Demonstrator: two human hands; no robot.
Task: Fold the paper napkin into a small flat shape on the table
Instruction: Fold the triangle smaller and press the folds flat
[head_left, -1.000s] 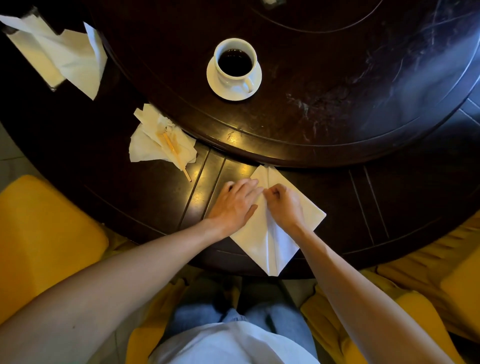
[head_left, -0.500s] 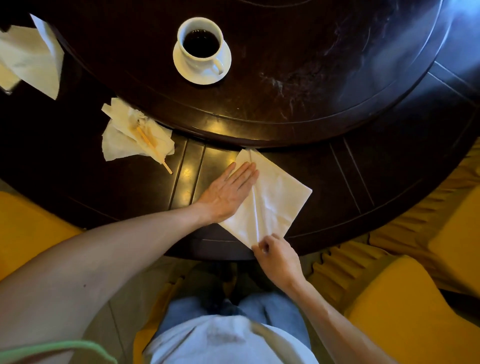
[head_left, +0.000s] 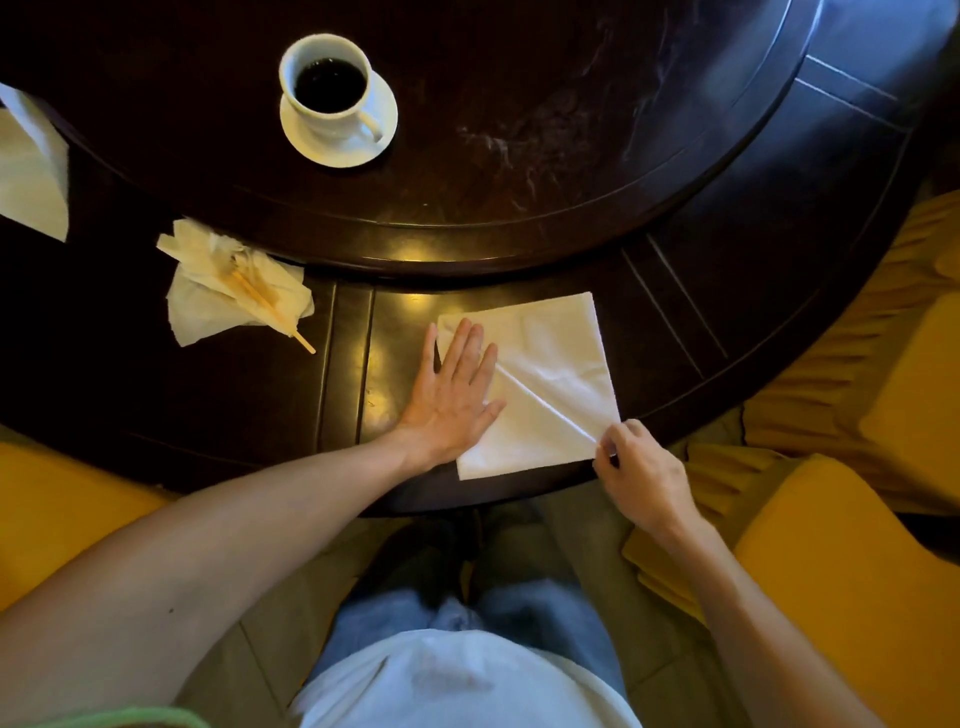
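Note:
A white paper napkin (head_left: 556, 364) lies flat on the dark wooden table (head_left: 260, 395), near the front edge. A raised diagonal crease runs from its middle to its near right corner. My left hand (head_left: 457, 395) lies flat and spread on the napkin's left part, pressing it down. At the near right corner my right hand (head_left: 639, 478) pinches the end of the crease between thumb and fingers.
A white cup of black coffee on a saucer (head_left: 337, 98) stands on the raised round centre of the table. A crumpled napkin with wooden sticks (head_left: 234, 286) lies to the left, another white napkin (head_left: 31, 171) at the far left edge. Yellow chairs (head_left: 852, 571) flank me.
My right hand slid from the napkin's middle down the crease to the near right corner. My left hand flattened out. The napkin turned in view from a diamond to nearly square.

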